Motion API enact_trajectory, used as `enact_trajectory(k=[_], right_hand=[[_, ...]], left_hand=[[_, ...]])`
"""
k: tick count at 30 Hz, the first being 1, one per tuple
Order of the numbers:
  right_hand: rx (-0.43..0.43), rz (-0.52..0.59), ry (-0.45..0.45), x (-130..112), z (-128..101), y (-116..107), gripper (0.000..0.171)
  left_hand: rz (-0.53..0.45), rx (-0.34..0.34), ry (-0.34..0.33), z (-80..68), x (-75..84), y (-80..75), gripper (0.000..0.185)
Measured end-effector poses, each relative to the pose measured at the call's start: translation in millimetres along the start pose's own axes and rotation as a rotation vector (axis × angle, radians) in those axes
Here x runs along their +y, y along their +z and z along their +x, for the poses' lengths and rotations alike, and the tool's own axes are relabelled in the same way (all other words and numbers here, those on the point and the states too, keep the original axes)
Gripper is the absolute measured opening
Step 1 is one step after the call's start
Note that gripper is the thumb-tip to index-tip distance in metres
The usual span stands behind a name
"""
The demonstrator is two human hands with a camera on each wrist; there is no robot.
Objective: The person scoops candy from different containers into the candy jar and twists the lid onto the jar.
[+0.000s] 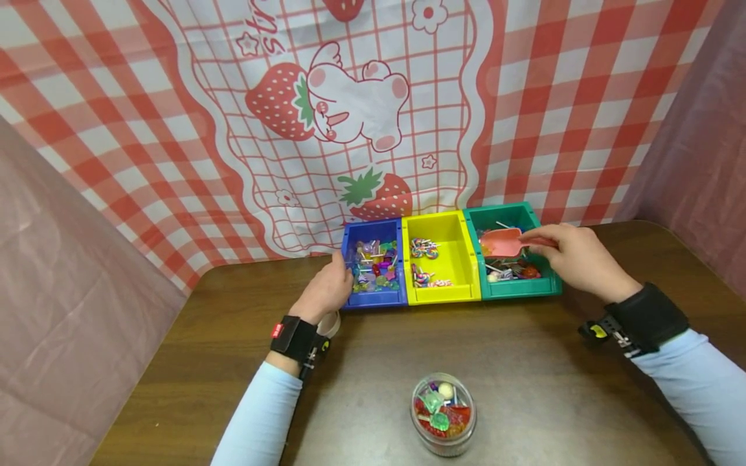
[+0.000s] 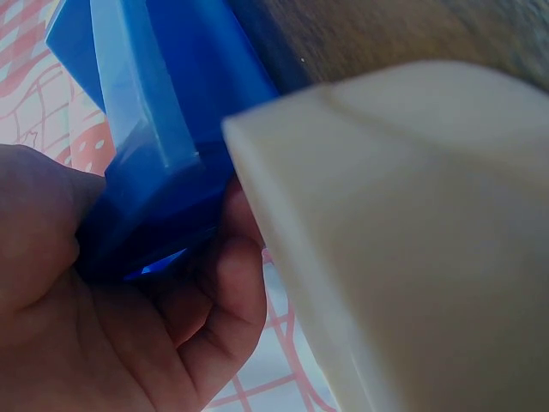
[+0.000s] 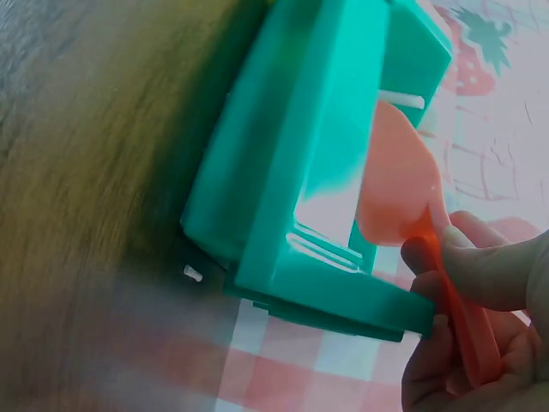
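Three joined bins stand at the table's back: a blue bin with mixed candies, a yellow bin with swirl lollipops, and a green bin with lollipops. My left hand grips the blue bin's left wall, fingers curled around it. My right hand pinches the handle of a pink scoop held over the green bin; the pink scoop hangs above its opening. A clear round jar of candies sits near the front edge.
The dark wooden table is backed by a red-checked strawberry cloth, with pink drapes at both sides. A pale round object lies under my left wrist.
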State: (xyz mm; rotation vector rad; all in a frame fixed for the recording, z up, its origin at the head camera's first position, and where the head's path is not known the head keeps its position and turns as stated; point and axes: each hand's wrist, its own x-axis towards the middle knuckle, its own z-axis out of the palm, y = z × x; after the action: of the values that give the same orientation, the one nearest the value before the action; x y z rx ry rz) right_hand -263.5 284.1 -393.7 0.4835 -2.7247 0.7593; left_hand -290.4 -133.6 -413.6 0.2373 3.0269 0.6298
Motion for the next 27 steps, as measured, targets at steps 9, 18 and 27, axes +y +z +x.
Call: enact_trajectory(k=[9,18,27], right_hand=[[-0.034,0.103,0.116,7.8,-3.0,-8.2,0.027],[-0.097,0.188,0.185,21.2,-2.0,-7.2,0.034],[-0.142,0.396,0.29,30.8,0.2,-8.6,0.047]], left_hand=[[0.014,0.004,0.01,-0.1,-0.7,0.7,0.046],[0.018,0.012,0.014,0.2,-1.4,0.7,0.045],[0.02,0.009,0.01,0.3,-1.0,0.7,0.047]])
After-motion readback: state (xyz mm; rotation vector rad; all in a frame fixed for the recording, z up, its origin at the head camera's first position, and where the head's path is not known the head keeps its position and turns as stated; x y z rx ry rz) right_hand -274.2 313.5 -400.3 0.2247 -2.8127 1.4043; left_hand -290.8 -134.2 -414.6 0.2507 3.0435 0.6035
